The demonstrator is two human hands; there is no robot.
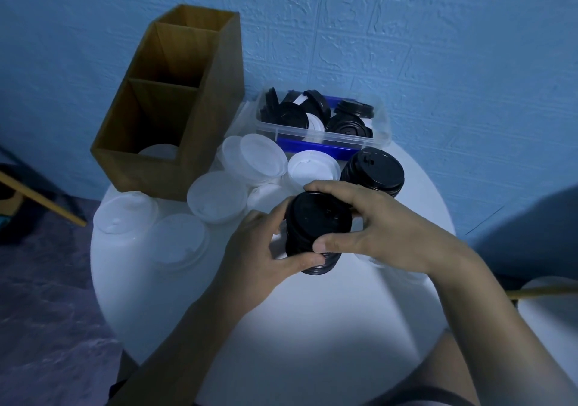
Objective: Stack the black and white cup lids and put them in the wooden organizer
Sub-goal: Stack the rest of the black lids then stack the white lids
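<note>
While your left hand [259, 249] and right hand [375, 221] clasp the black lid stack [316, 218], square it for the wooden organizer [219, 108] up-left.

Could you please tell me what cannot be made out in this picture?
Head view: lid count in the black stack, covered by the left hand and right hand.
Head view: rear compartment floors of the wooden organizer, hidden by its walls.

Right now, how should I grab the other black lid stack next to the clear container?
Grip the black lid stack by its side wall near the base, coming from the right: it stands upright, and a white lid stack crowds its left.
</note>
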